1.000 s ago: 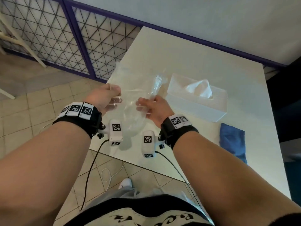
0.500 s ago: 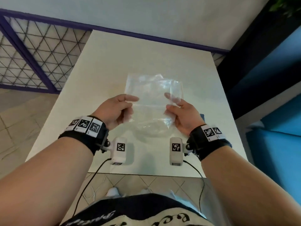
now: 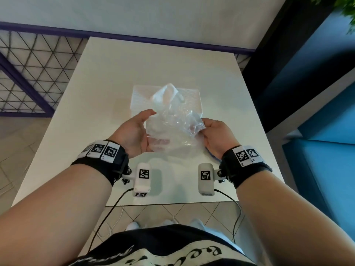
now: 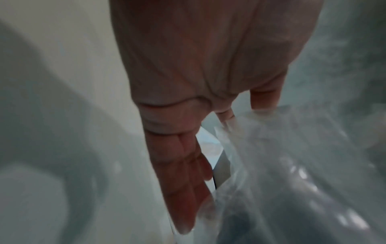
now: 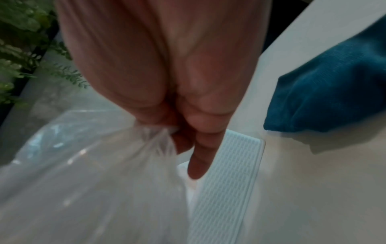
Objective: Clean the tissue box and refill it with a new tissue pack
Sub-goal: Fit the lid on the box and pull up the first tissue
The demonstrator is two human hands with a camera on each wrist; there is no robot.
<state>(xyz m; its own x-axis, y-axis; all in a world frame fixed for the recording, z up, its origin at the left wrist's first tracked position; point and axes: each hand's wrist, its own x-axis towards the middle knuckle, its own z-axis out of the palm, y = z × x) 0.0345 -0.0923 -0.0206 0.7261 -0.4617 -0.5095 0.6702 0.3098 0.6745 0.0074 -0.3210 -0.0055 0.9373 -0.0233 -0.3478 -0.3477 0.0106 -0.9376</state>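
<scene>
Clear plastic wrapper [image 3: 172, 127] pinched in my right hand [image 3: 217, 135], left hand [image 3: 132, 135] straight-fingered against it, above white tissue box [image 3: 192, 96] mid-tabletop [image 3: 96, 93]; blue cloth [image 5: 334, 85] toward front-right corner.

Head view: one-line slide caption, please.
Right hand pinches and left hand cradles the crumpled clear wrapper over the white tissue box.

No legible text — shirt lettering [image 3: 213, 252] (partial) unreadable.
</scene>
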